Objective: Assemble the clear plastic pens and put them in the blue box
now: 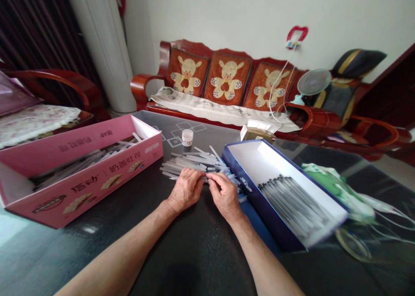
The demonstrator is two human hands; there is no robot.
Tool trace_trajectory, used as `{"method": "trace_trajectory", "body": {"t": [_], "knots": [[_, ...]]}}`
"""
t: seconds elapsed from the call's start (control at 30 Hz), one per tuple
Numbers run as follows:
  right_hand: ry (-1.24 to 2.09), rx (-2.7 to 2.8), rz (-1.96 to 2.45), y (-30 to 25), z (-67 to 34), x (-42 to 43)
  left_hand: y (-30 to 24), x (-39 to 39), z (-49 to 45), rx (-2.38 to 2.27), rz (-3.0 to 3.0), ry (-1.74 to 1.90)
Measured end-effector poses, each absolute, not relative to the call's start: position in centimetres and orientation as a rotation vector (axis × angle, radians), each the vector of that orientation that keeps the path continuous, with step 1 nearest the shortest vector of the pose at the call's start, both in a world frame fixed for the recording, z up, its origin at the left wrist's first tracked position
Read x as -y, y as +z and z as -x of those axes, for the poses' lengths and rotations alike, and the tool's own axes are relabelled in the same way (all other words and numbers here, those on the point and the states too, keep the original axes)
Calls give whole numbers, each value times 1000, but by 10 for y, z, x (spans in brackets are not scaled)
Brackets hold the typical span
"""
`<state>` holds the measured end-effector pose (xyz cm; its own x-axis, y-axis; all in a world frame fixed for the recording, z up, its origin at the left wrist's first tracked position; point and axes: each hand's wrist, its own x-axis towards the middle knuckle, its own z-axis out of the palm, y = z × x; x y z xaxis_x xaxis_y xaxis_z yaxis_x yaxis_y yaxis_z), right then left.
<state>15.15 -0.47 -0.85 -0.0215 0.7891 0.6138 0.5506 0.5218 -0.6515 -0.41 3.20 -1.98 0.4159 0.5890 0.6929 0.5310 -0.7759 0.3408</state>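
My left hand [188, 187] and my right hand [224, 196] meet at the near edge of a loose pile of thin whitish sticks [184, 161]. Both are closed, thumb against fingers, pinching a thin whitish stick [205, 177] between them. Most of that stick is hidden by the fingers. Right of the pile, a dark blue box [240, 175] with a white inside holds a row of slim grey, dark-ended sticks [292, 201]. On the left, a long pink box [113, 175] contains many more whitish and grey sticks [94, 157].
A small white jar [187, 138] stands behind the pile on the dark table [194, 253]. A small box [257, 132] sits behind the blue box. Green and white plastic packaging [339, 190] and a roll of clear tape [353, 245] lie at the right. A wooden sofa [145, 86] stands beyond.
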Motion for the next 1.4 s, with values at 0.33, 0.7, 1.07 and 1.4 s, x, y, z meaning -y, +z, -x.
{"method": "trace_trajectory", "body": {"t": [0.33,0.7,1.07,1.4], "knots": [[647,1500,1211,-17,-156,1,-15,-30,5,-955,-2567,1316],[230,1682,1318,-5,-155,9,-17,-30,5,-906,-2582,1314],[167,1743,1334,-6,-155,7,-14,-30,5,-874,-2607,1284],[149,1792,1359,-8,-153,6,-16,-30,5,-858,-2627,1271]]}}
